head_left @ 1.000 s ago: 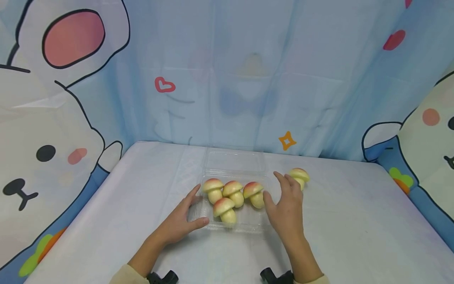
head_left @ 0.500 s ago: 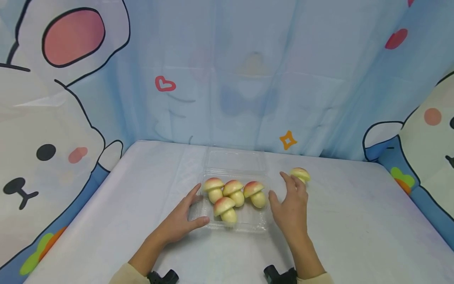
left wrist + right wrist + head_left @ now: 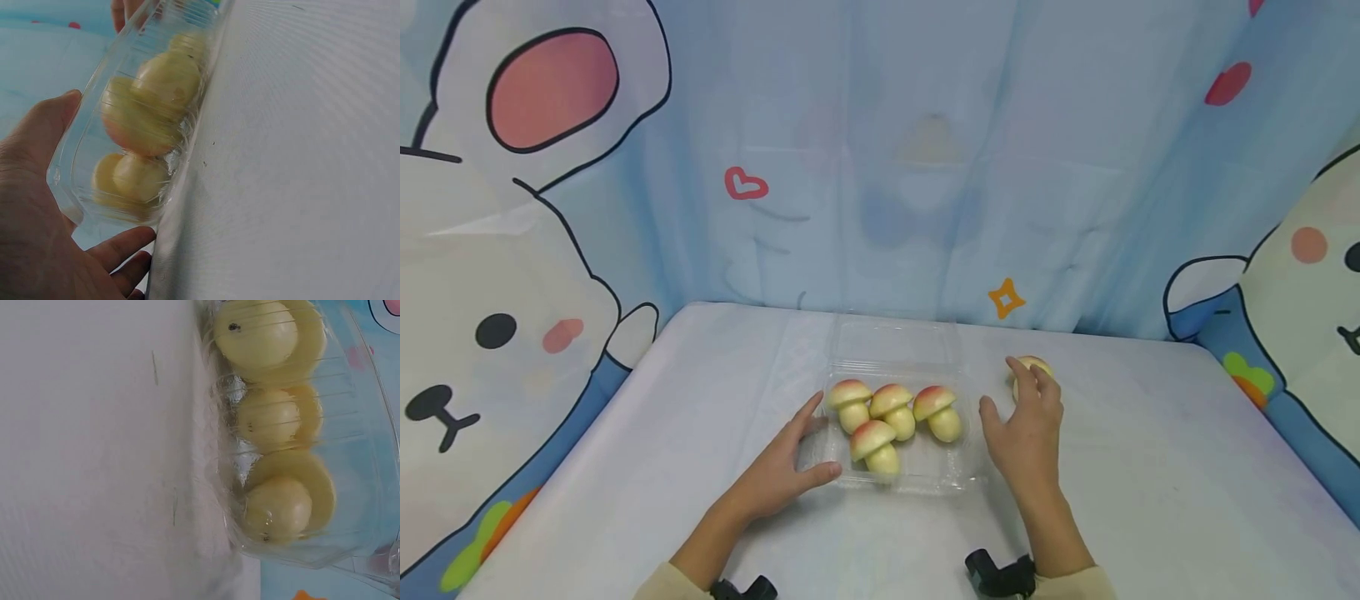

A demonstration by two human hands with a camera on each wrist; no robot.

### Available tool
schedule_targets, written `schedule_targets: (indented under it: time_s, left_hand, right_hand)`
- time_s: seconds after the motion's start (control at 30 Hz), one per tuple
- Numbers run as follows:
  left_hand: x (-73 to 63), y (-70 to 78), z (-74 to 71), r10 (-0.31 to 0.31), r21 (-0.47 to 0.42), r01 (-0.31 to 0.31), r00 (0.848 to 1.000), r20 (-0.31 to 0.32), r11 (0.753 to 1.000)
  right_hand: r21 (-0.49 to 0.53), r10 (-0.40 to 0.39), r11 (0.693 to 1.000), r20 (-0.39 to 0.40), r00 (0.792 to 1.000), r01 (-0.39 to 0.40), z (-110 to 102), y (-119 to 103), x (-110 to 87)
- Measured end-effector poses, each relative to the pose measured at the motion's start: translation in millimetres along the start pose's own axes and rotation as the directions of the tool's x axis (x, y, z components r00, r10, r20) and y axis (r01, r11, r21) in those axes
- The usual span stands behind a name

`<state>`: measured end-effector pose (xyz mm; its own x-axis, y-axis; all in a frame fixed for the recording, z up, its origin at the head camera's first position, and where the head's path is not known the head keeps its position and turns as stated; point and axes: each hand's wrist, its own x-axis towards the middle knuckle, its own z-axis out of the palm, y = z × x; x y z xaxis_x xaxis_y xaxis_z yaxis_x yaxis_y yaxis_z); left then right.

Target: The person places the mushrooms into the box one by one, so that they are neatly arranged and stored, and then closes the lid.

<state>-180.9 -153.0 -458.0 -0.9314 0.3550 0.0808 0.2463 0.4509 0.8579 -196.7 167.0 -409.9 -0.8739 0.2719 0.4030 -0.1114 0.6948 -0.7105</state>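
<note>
A clear plastic clamshell box (image 3: pixel 932 475) lies with its lid folded back. Inside it are several pale yellow toy mushrooms (image 3: pixel 945 423) with red-tinged caps, three along the back and one in front. My left hand (image 3: pixel 771 471) rests along the box's left side, thumb near the front corner; in the left wrist view its thumb (image 3: pixel 59 115) lies at the rim. To the right of the box, my right hand (image 3: pixel 1024 433) reaches with spread fingers over another toy mushroom (image 3: pixel 1041 364), partly hidden behind them. Contact with that mushroom is unclear.
A white cloth (image 3: pixel 1150 467) covers the table. The transparent lid (image 3: pixel 895 342) lies toward the back curtain (image 3: pixel 880 167), which is light blue with cartoon prints. Black wrist mounts (image 3: pixel 1000 575) sit on both wrists.
My right hand has moved right, away from the box, and its fingers now overlap the loose mushroom. My left hand and the box have stayed put.
</note>
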Motion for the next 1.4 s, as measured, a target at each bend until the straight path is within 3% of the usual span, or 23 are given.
schedule_targets:
  time_s: [0.47,1.4]
  left_hand:
    - [1.3,-4.2,0.0,-0.005,0.003,0.005,1.0,-0.005,1.0]
    - [0.5,-4.2,0.0,-0.011,-0.001,0.011,1.0,-0.008,1.0]
  right_hand:
    - [-0.031,0.125,0.992,0.023,0.992,-0.125,4.4,23.7,10.0]
    - [-0.072,0.185,0.981,0.057,0.981,-0.181,14.5,44.8,27.1]
